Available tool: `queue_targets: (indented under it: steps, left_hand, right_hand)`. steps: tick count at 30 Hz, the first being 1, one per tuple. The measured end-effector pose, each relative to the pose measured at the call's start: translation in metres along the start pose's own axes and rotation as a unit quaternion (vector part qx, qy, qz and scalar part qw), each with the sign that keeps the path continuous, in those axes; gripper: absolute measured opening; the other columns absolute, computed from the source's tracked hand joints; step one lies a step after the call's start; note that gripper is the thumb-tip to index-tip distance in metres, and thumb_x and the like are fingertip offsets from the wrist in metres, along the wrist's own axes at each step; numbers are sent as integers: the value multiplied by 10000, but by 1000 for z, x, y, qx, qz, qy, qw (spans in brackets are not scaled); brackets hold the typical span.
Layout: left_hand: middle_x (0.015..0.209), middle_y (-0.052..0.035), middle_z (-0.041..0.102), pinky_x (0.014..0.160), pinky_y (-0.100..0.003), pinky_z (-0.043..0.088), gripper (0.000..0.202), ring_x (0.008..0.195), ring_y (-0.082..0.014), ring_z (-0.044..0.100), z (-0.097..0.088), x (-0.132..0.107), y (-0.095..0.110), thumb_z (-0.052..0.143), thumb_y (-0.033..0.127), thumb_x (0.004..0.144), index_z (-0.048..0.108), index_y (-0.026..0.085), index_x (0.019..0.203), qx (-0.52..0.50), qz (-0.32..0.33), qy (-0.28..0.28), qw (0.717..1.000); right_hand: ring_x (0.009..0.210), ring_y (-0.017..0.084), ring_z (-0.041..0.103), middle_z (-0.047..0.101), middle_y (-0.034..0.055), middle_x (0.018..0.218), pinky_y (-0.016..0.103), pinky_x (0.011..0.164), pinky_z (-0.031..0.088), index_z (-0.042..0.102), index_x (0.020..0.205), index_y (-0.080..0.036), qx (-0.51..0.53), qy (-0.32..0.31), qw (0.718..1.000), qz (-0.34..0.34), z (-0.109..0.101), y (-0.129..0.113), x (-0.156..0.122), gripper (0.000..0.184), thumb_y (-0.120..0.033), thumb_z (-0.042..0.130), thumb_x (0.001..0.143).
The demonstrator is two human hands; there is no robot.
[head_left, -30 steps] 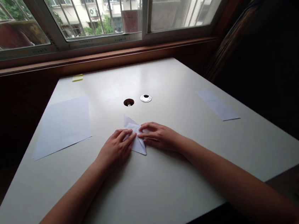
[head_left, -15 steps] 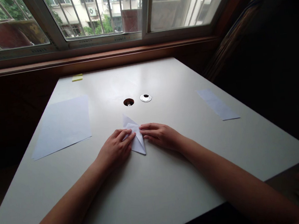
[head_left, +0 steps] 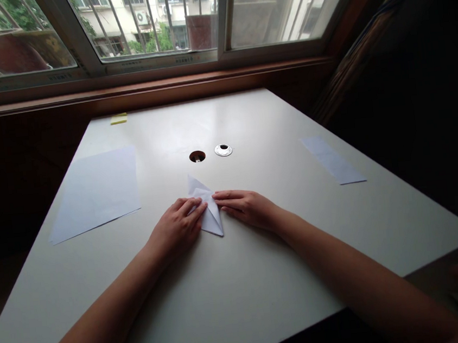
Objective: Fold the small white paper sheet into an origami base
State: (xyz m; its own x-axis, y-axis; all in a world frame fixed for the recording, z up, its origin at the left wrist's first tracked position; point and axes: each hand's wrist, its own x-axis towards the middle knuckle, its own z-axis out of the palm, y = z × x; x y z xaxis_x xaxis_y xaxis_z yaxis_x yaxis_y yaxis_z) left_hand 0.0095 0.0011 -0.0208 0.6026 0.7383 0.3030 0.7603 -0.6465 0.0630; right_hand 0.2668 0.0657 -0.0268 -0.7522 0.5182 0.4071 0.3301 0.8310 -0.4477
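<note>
A small sheet of white folded paper (head_left: 213,210) lies on the white table, with slanting creases and pointed ends at the top and bottom. My left hand (head_left: 180,220) covers its left side, fingers closed together and pressing on the layers; the thumb is hidden. From the right, my right hand (head_left: 247,205) grips the paper's edge at the fingertips, its fingers drawn together. The two hands' fingertips are close together across the paper. Part of the paper is hidden under my left fingers.
Large white sheets (head_left: 96,191) lie at the left of the table (head_left: 266,293). To the right is a narrow paper strip (head_left: 333,160). Beyond the hands are a round cable hole (head_left: 197,156) and a metal ring cover (head_left: 223,150). Yellow sticky notes (head_left: 118,118) sit near the back edge.
My right hand has shifted very slightly left along the paper's edge. My left hand and the folded paper look the same.
</note>
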Motion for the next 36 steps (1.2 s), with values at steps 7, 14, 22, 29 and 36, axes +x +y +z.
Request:
queue_targets:
  steps: [7, 14, 22, 29, 36]
  left_hand:
    - [1314, -127, 574, 1039, -461, 485, 438, 1171, -276, 531, -4, 0, 0, 470, 202, 956, 517, 184, 1391, -1, 4, -2, 1000]
    - [1316, -135, 576, 1032, -478, 490, 448, 1167, -284, 533, -4, 0, 1, 477, 208, 952, 516, 184, 1398, -7, -4, -6, 1000]
    - [1390, -105, 540, 1017, -486, 492, 460, 1221, -284, 515, -3, -1, -1, 487, 212, 948, 520, 257, 1404, -11, 9, -6, 1000]
    - [1489, -89, 475, 1022, -483, 485, 449, 1241, -280, 518, -3, -1, 0, 472, 217, 958, 526, 248, 1403, -10, -1, -14, 1000]
    - [1442, -91, 537, 1050, -471, 476, 429, 1268, -277, 508, -1, -1, -2, 465, 225, 969, 536, 200, 1391, -7, 2, -12, 1000]
  right_hand:
    - [1230, 203, 618, 655, 53, 1311, 380, 1091, 516, 657, 1270, -248, 5, 5, 1000, -11, 0, 1, 0, 344, -174, 551, 950]
    - [1224, 212, 622, 660, 75, 1300, 398, 1070, 534, 667, 1252, -219, -4, 2, 1000, -20, -1, -2, 2, 334, -159, 537, 950]
    - [1229, 209, 615, 661, 72, 1295, 393, 1064, 534, 665, 1247, -234, -18, 6, 1000, -23, 1, -1, 1, 320, -181, 532, 961]
    - [1044, 205, 624, 677, 89, 1156, 392, 912, 576, 686, 1191, -247, -36, 24, 997, -70, -1, -5, 1, 268, -217, 575, 949]
    - [845, 157, 604, 670, 58, 927, 288, 758, 550, 740, 1033, -252, -11, 13, 994, -105, -2, -12, -1, 151, -247, 655, 908]
